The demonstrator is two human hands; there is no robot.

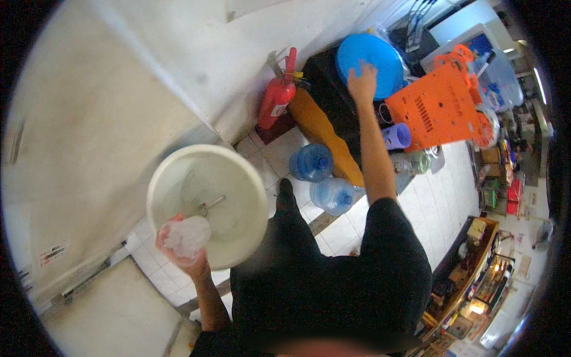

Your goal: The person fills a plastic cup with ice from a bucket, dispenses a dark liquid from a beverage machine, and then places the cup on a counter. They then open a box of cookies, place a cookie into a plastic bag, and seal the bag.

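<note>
Icy clump (189,235) cupped in left hand (191,264) over bucket (260,184), may be dropped if slick; right hand (363,83) over far blue lid (383,62) (grip unclear).

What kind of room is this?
It looks like a storage or work corner, maybe in a small shop, but I can't be sure. There's a red fire extinguisher, two big blue water bottles and a large pale tub beside the wall.
</note>
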